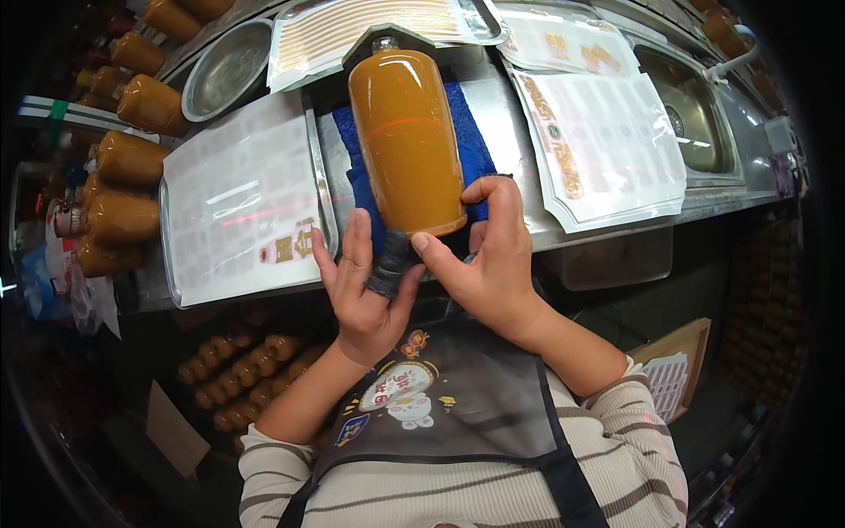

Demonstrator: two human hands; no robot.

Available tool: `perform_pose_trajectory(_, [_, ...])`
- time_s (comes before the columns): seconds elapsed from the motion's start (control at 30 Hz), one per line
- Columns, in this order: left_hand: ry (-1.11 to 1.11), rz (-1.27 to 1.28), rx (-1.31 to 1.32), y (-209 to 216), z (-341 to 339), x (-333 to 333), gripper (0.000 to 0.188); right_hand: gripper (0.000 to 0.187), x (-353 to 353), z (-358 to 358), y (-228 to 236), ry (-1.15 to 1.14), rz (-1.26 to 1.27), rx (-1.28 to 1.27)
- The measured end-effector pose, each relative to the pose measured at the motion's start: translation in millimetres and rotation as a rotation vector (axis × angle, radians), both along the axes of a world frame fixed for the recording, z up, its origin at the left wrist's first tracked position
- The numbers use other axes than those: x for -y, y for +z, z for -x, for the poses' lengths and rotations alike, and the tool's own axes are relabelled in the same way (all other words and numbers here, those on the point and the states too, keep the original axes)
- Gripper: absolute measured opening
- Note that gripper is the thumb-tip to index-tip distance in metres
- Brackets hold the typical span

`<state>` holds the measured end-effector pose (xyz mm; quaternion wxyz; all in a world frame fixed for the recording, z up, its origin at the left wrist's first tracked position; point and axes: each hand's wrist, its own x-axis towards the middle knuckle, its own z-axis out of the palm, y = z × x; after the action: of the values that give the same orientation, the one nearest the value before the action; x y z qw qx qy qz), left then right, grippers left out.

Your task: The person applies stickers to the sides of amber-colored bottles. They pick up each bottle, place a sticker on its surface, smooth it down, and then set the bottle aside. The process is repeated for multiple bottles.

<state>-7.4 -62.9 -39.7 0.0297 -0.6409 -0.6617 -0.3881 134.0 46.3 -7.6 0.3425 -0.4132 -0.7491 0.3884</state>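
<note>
A large amber-brown bottle (pixel 407 132) lies on its side over a blue cloth (pixel 480 145), its base toward me. Its clear neck rests in a dark angular holder (pixel 422 42) at the far end. My right hand (pixel 497 264) grips the base's right corner, thumb at the bottom edge and bent forefinger against the side. Beside the base's left corner, my left hand (pixel 365 290) has its fingers spread. A dark wrap covers its forefinger, whose tip is at the base. Whether that tip presses on the bottle I cannot tell.
Left of the bottle, a tray carries a sheet of labels (pixel 233 194); more label sheets (pixel 607 145) lie right. Beyond are a tray of thin gold strips (pixel 308 40) and a metal bowl (pixel 227 70). Several filled bottles (pixel 128 158) stand left. A sink (pixel 687 114) is far right.
</note>
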Motion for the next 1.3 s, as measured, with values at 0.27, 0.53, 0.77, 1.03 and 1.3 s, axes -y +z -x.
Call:
perform_pose_trajectory(0.27, [-0.056,0.025,-0.138,16,5,-9,0.034,0.047,-5,-5,-3,0.047,0.111,-0.109])
perform_pose_trajectory(0.53, [-0.058,0.049,-0.197,26,1,-15,0.031,0.031,-11,-15,-5,0.103,0.487,-0.354])
perform_pose_trajectory(0.77, [-0.044,0.054,-0.26,22,1,-14,0.03,0.025,-10,-15,-8,0.109,0.33,-0.251])
perform_pose_trajectory(1.03, [-0.046,0.068,-0.414,47,-7,-26,0.03,0.023,-13,-23,-16,0.153,0.444,-0.359])
perform_pose_trajectory(1.3, [-0.141,0.05,-0.308,50,-14,-25,0.022,0.021,2,-49,-11,0.173,-0.096,-0.263])
